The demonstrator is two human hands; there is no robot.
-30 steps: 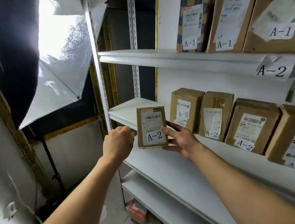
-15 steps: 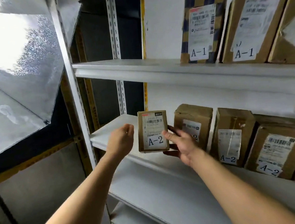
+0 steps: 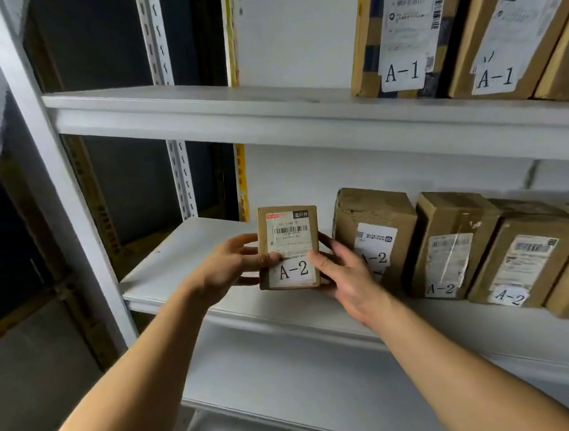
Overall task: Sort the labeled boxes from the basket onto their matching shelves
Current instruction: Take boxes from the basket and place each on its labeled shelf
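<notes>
A small brown box (image 3: 289,228) with a white label reading A-2 stands upright over the left part of the middle shelf (image 3: 177,259). My left hand (image 3: 228,271) grips its left edge, thumb on the front. My right hand (image 3: 345,275) holds its right edge, thumb on the label. Whether the box touches the shelf is hidden by my hands. To its right a row of several brown boxes (image 3: 375,231) marked A-2 stands on the same shelf.
The shelf above (image 3: 198,106) carries boxes marked A-1 (image 3: 401,29) at the right. A white upright post (image 3: 50,187) frames the rack on the left. A lower shelf (image 3: 307,378) lies beneath my arms. Bare shelf surface lies left of the held box.
My left hand has closed onto the box's left edge; before it hovered apart. The box has moved closer to the row of A-2 boxes, and the view has come nearer the shelf.
</notes>
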